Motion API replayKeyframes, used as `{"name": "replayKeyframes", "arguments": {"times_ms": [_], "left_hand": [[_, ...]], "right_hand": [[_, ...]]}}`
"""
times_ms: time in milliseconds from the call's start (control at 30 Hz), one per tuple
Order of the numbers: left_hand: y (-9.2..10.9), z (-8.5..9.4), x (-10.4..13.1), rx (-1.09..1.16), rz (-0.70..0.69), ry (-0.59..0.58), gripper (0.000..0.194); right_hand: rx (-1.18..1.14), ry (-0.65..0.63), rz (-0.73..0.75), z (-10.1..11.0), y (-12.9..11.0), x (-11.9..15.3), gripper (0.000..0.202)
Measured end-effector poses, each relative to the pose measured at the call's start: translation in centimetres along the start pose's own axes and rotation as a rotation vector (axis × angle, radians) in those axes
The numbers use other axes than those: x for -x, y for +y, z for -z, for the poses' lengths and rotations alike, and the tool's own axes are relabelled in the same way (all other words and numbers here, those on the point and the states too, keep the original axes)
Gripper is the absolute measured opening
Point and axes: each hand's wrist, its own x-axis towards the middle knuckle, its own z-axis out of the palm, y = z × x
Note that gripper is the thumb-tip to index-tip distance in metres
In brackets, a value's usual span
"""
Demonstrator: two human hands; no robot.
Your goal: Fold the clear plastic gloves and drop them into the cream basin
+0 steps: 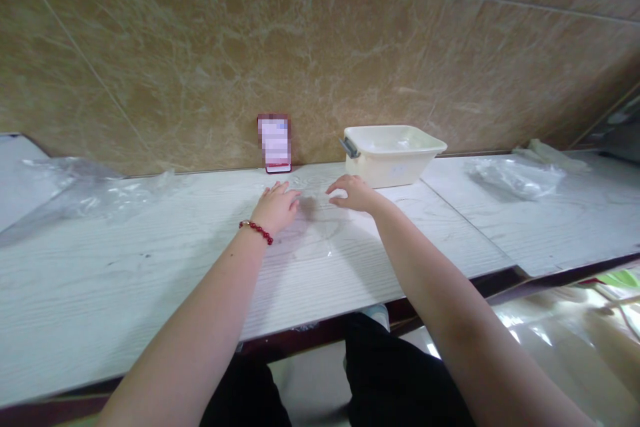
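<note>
My left hand [278,205], with a red bead bracelet [257,230] at the wrist, lies low over the white wood-grain table [150,293], fingers apart. Opposite it, my right hand [353,193] is curved with thumb and fingers separated and nothing visible between them. A thin, clear sheet of plastic, perhaps a bag [323,237], seems to lie flat between and under the hands; its outline is hard to make out. Just behind my right hand stands a cream plastic bin [387,170] with a grey latch [350,147]. Some clear contents show faintly inside it.
A phone [276,143] leans upright against the brown marbled wall [200,60]. Crumpled clear plastic [100,190] lies at the left, and more clear plastic [520,177] at the right. A seam crosses the table right of the bin; the front edge runs above my legs.
</note>
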Motion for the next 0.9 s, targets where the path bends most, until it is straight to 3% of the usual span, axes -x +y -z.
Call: {"name": "replayKeyframes", "arguments": {"times_ms": [200,467,600,667,767,900], "left_hand": [[-0.8,2.9,0.7,0.069,-0.089,-0.012,0.03],[-1.1,7.3,2.0,0.137,-0.042,0.126,0.032],[-0.3,9.0,3.0,0.136,-0.115,-0.006,0.028],[0.2,9.1,3.5,0.14,-0.205,-0.13,0.026],[0.8,7.6,4.1,0.194,-0.409,-0.318,0.025],[1.3,4.9,4.6,0.206,-0.521,-0.365,0.029]], "right_hand": [[-0.016,0.01,0.117,0.2,-0.1,-0.1,0.021],[0.06,-0.012,0.23,1.4,-3.1,0.6,0.021],[0.054,-0.033,0.276,1.6,-3.8,0.8,0.02],[0.044,-0.028,0.272,1.5,-3.5,0.7,0.02],[0.021,0.003,0.266,1.4,-2.9,0.5,0.02],[-0.035,0.007,0.33,1.3,-2.7,0.4,0.019]]}}
